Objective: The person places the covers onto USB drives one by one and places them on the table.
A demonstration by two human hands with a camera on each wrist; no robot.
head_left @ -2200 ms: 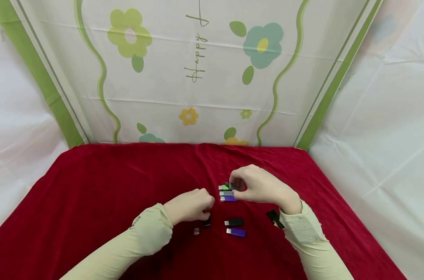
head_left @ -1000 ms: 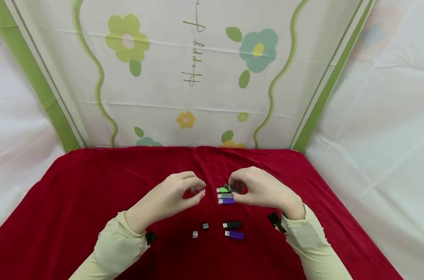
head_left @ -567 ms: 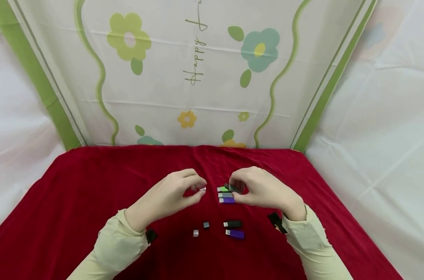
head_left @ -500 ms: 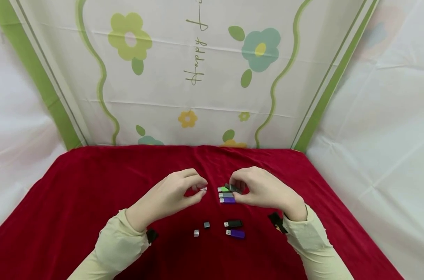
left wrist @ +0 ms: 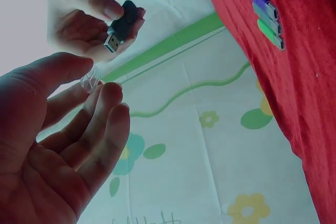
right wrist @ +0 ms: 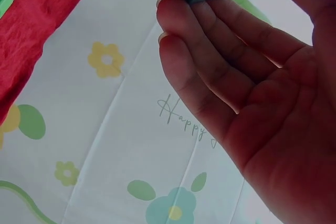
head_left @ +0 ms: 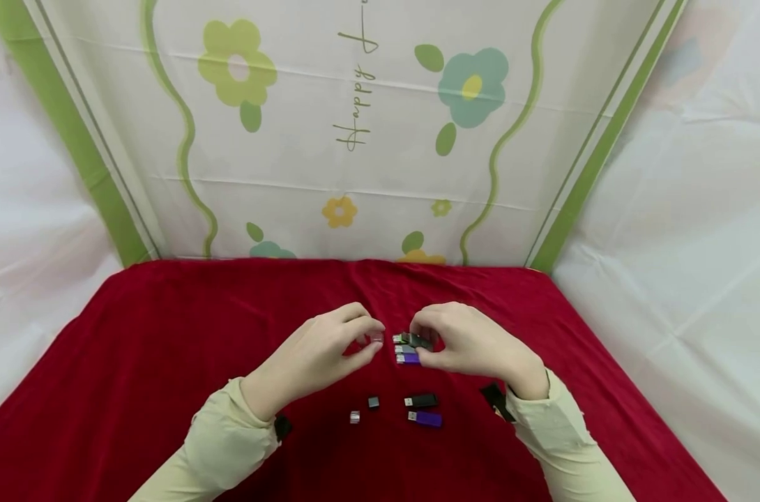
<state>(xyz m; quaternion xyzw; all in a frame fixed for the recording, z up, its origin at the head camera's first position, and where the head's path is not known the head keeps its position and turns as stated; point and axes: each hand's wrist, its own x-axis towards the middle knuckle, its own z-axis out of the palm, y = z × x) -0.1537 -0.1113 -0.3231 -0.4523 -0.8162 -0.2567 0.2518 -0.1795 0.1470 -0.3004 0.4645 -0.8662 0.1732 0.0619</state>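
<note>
A soft red cloth [head_left: 154,348] lies before a white flowery sheet [head_left: 286,153]. Above the cloth, the left hand [head_left: 317,348] pinches a small clear plastic cap [left wrist: 90,81], and just to its right the right hand [head_left: 474,343] pinches a dark grey USB stick [left wrist: 123,24].

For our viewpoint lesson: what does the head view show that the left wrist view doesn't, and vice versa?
Only the head view: the pale fabric sleeves, the nearer purple plastic USB stick and the printed lime flower.

Only the left wrist view: the palm of the left hand and the holes in the metal plug of the dark plastic USB stick.

Both: that stick in the right hand, the clear plastic cap pinched by the left, the green plastic USB stick and the red plush cloth.
</note>
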